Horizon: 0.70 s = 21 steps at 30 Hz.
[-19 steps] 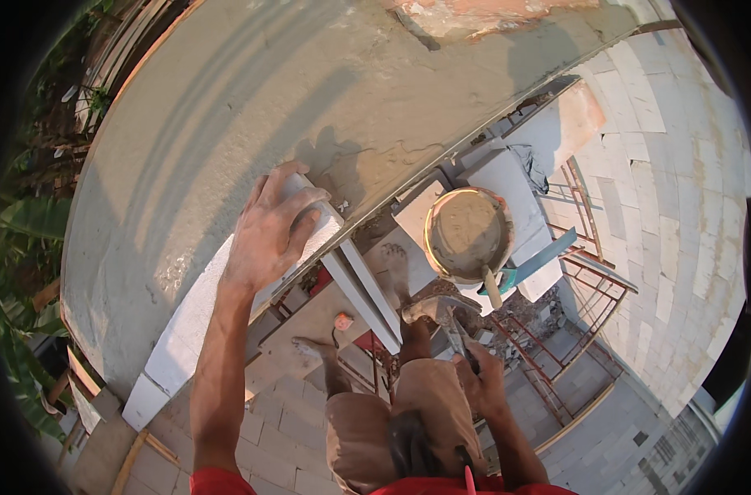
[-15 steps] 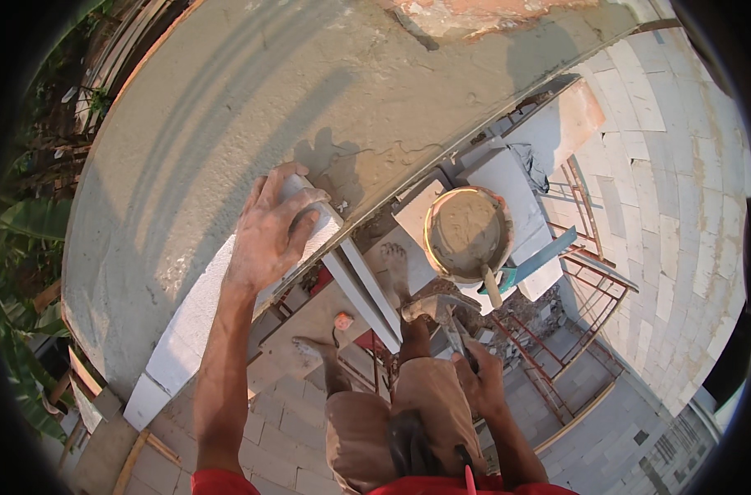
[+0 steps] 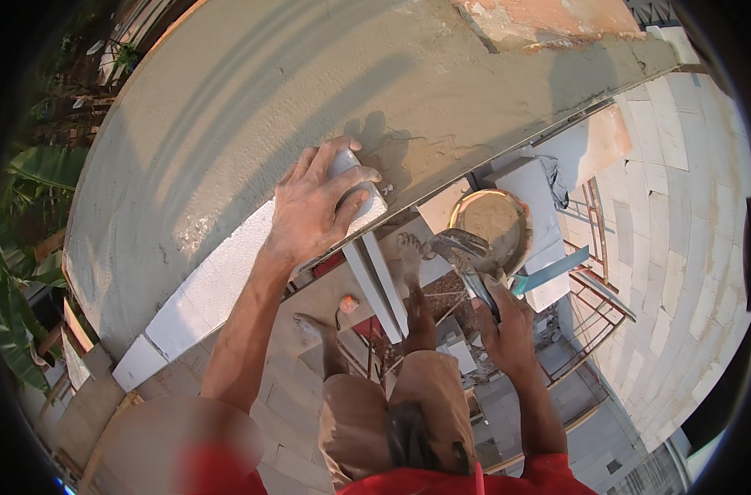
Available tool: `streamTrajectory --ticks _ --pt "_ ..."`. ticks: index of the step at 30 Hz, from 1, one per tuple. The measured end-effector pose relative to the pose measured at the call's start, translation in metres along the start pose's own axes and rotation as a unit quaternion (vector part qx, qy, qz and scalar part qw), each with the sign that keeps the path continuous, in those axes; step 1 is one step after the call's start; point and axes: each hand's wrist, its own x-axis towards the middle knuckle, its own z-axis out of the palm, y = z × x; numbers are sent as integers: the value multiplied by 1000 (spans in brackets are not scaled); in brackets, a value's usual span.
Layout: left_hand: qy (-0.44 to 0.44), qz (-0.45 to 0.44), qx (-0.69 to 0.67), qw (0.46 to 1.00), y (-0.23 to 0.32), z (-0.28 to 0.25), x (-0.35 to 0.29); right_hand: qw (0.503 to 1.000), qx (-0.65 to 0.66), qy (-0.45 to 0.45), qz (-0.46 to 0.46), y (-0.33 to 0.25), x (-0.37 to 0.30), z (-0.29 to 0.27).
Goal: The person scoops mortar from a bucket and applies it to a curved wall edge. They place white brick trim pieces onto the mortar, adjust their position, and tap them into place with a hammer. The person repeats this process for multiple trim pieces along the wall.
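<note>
My left hand [image 3: 314, 202] is laid over the near end of a white block [image 3: 219, 285], its fingers curled across the top and the thumb against the side. The block lies along the edge of a wall surface coated in wet grey mortar [image 3: 252, 107]. In my right hand [image 3: 507, 330] is a hammer [image 3: 460, 247], gripped by its handle, with the head pointing up and left. That hammer hangs apart from the block and partly covers a round bucket of mortar [image 3: 483, 216] behind it.
Under the bucket stand white blocks [image 3: 520, 186], with a teal saw blade [image 3: 557, 271] beside them. Rusty scaffold bars [image 3: 594, 301] run below on the right, near a pale block wall [image 3: 664, 214]. My bare feet [image 3: 314, 326] rest on a board lower down.
My right hand has brought the hammer up and outward, so it now overlaps the bucket. The left hand stays on the block's end while the whole view has shifted.
</note>
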Motion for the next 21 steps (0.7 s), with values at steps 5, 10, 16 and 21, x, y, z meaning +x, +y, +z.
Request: streamTrajectory --ticks 5,10,16,21 --pt "22 4 38 999 -1 4 -3 998 -25 -63 18 -23 43 -26" --pt "29 4 33 999 -4 7 -6 994 -84 -41 -65 -48 85 -64" --pt "63 28 30 997 -8 11 -6 965 -171 -191 -48 -43 166 -82" --pt "77 23 29 996 -9 15 -7 929 -250 -165 -219 -36 193 -77"
